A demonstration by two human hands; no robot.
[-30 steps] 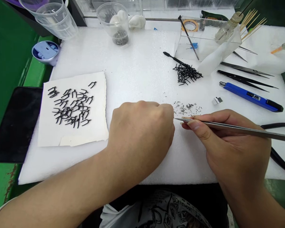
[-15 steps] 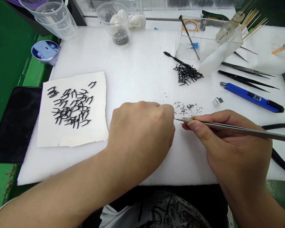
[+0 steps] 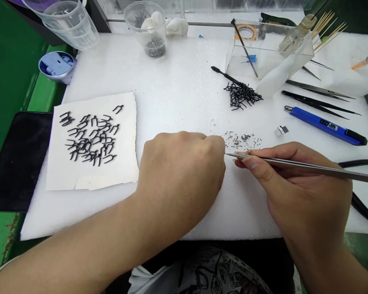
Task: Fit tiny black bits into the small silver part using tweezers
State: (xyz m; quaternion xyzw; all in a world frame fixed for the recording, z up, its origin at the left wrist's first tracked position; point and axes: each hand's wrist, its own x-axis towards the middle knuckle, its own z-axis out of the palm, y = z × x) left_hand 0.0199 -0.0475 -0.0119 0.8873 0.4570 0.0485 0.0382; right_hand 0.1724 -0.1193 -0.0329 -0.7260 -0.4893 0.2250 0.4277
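My left hand (image 3: 182, 173) is closed above the white foam sheet, its back to the camera; whatever its fingers hold is hidden. My right hand (image 3: 303, 183) grips steel tweezers (image 3: 313, 167), whose tips point left and meet the edge of my left fist. Just beyond the tips lie tiny dark bits (image 3: 241, 140), scattered on the foam. A pile of small black bent pieces (image 3: 243, 96) sits farther back. Left of my left hand, a white paper (image 3: 61, 167) carries many black U-shaped pieces (image 3: 93, 139).
On the right lie a blue utility knife (image 3: 322, 122), black tweezers (image 3: 319, 103) and a small metal clip (image 3: 282, 130). A clear acrylic box (image 3: 242, 67) and a glass bottle (image 3: 296, 36) stand behind. Plastic cups (image 3: 70, 24), a blue-white container (image 3: 57, 67) and a black tablet (image 3: 15, 159) are leftward.
The paper and other things at left appear shifted very slightly leftward in view. Both hands and the tweezers stay almost in the same place.
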